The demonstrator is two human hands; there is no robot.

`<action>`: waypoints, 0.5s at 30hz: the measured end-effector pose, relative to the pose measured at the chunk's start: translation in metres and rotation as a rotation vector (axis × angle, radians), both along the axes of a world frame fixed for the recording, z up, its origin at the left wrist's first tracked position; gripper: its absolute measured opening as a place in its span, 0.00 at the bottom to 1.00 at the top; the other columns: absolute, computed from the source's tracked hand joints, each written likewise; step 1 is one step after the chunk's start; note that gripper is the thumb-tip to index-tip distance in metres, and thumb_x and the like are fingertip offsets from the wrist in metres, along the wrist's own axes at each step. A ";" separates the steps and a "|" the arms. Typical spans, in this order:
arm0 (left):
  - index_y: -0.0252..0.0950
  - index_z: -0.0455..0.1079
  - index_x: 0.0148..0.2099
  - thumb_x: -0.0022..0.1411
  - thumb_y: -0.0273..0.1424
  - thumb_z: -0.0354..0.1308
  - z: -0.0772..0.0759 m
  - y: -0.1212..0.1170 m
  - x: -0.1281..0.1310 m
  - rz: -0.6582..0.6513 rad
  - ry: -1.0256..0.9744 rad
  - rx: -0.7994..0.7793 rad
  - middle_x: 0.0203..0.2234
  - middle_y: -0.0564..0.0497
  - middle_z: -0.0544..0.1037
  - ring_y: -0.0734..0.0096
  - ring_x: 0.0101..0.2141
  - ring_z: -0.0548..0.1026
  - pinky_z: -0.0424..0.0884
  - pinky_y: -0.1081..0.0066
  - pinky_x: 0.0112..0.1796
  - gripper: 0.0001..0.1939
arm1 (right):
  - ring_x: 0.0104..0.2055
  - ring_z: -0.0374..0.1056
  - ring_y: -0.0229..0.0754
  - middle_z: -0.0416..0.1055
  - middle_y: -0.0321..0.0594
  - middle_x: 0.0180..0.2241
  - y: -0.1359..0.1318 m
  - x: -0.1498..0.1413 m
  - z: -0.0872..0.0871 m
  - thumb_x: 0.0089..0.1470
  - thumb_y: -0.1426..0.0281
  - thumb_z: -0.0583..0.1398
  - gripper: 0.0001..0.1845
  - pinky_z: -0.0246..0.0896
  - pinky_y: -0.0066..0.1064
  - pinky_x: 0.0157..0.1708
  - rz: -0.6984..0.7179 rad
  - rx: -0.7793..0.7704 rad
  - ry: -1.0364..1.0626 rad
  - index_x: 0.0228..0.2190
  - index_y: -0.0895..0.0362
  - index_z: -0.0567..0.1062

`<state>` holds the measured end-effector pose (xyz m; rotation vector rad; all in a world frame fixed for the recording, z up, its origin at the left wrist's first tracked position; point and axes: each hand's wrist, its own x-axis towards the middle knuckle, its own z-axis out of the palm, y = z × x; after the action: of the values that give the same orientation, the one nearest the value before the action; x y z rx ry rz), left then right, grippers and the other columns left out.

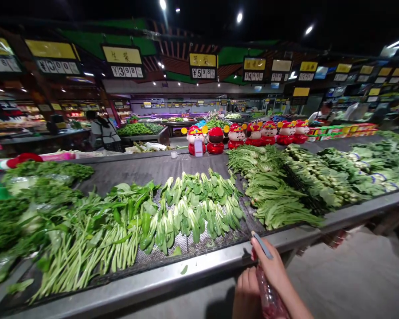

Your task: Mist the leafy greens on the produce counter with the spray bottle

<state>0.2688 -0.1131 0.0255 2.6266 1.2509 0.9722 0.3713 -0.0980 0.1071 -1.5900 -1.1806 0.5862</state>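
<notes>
At the lower right, my right hand (271, 262) is closed around a slim grey object (263, 246), whose kind I cannot make out. Beneath that hand is a clear plastic bag (269, 294) with something reddish inside. My left hand (246, 288) is just left of the bag, its fingers curled; what they hold is hidden. Both hands are in front of the metal edge (199, 269) of a vegetable display. Closest behind them, bunches of small bok choy (199, 208) lie in rows on black mesh, beside long leafy greens (279, 190).
Long-stemmed greens (99, 235) and curly leaves (6, 226) fill the left side. More bundled greens (322, 173) extend right. Red figurines (215, 141) and colourful boxes (339, 131) line the back ledge. Price signs (203, 66) hang overhead. A person (104, 130) stands behind; floor (355, 274) shows at right.
</notes>
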 end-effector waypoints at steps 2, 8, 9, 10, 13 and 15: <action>0.35 0.61 0.48 0.59 0.31 0.49 -0.001 -0.006 -0.001 0.052 -0.044 0.041 0.37 0.44 0.74 0.58 0.43 0.72 0.71 0.63 0.43 0.14 | 0.27 0.65 0.41 0.67 0.36 0.21 -0.004 -0.001 0.000 0.55 0.53 0.49 0.22 0.59 0.30 0.32 0.016 0.013 0.010 0.21 0.55 0.69; 0.28 0.58 0.51 0.38 0.56 0.56 0.021 -0.028 -0.008 0.105 -0.204 -0.039 0.43 0.36 0.69 0.43 0.49 0.65 0.66 0.52 0.49 0.45 | 0.34 0.67 0.44 0.72 0.40 0.29 -0.010 -0.011 0.002 0.53 0.53 0.51 0.22 0.59 0.31 0.37 0.056 0.048 0.067 0.35 0.57 0.72; 0.28 0.59 0.51 0.36 0.56 0.57 0.027 -0.031 -0.010 0.102 -0.204 -0.045 0.42 0.37 0.69 0.44 0.49 0.65 0.65 0.51 0.49 0.45 | 0.33 0.67 0.43 0.71 0.39 0.27 -0.011 -0.014 0.003 0.53 0.53 0.51 0.21 0.59 0.31 0.36 0.084 0.046 0.060 0.32 0.56 0.72; 0.29 0.60 0.50 0.35 0.56 0.57 0.032 -0.034 -0.013 0.087 -0.197 -0.053 0.42 0.38 0.69 0.45 0.48 0.65 0.63 0.50 0.50 0.45 | 0.31 0.66 0.42 0.70 0.38 0.26 -0.012 -0.016 0.004 0.54 0.54 0.50 0.20 0.59 0.30 0.35 0.106 0.043 0.050 0.29 0.56 0.72; 0.31 0.62 0.47 0.34 0.56 0.58 0.044 -0.041 -0.019 0.055 -0.172 -0.088 0.41 0.40 0.69 0.48 0.47 0.67 0.61 0.50 0.52 0.43 | 0.26 0.64 0.40 0.67 0.35 0.21 -0.017 -0.021 0.005 0.55 0.54 0.49 0.21 0.58 0.29 0.32 0.158 0.023 0.021 0.21 0.55 0.68; 0.32 0.62 0.45 0.33 0.56 0.58 0.047 -0.044 -0.021 0.053 -0.173 -0.121 0.39 0.41 0.70 0.50 0.45 0.68 0.59 0.50 0.54 0.42 | 0.24 0.62 0.39 0.65 0.34 0.20 -0.019 -0.022 0.004 0.55 0.54 0.49 0.21 0.57 0.29 0.30 0.169 0.010 0.014 0.21 0.55 0.67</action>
<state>0.2474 -0.1566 0.0726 2.3742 1.3001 1.0701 0.3490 -0.1174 0.1112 -1.4846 -1.3141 0.6981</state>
